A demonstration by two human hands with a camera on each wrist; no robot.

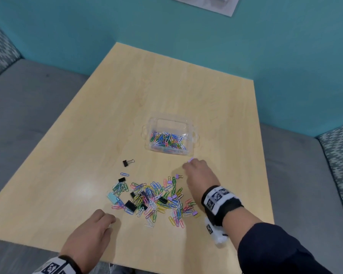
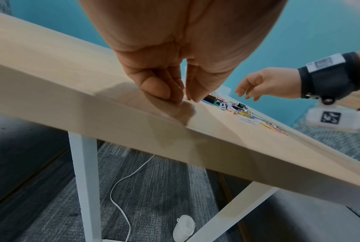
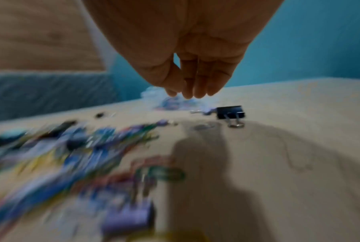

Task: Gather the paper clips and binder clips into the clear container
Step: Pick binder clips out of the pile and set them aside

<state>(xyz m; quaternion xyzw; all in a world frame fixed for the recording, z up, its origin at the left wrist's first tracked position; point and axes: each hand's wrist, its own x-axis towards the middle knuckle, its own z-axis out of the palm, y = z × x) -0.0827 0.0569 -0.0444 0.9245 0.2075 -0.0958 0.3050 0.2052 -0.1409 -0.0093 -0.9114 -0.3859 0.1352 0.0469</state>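
right hand (image 1: 199, 173) pinches a purple clip (image 1: 190, 160) seen only from the head view; left hand (image 1: 91, 232) rests curled, holding nothing, on the table (image 1: 166, 86).

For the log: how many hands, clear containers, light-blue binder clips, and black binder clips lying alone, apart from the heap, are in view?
hands: 2 (left hand, right hand)
clear container: 1
light-blue binder clip: 1
lone black binder clip: 1
Total: 5

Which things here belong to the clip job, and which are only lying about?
For the job:
clear container
loose paper clips
black binder clip
purple binder clip

Lying about:
white cable
white device on the floor
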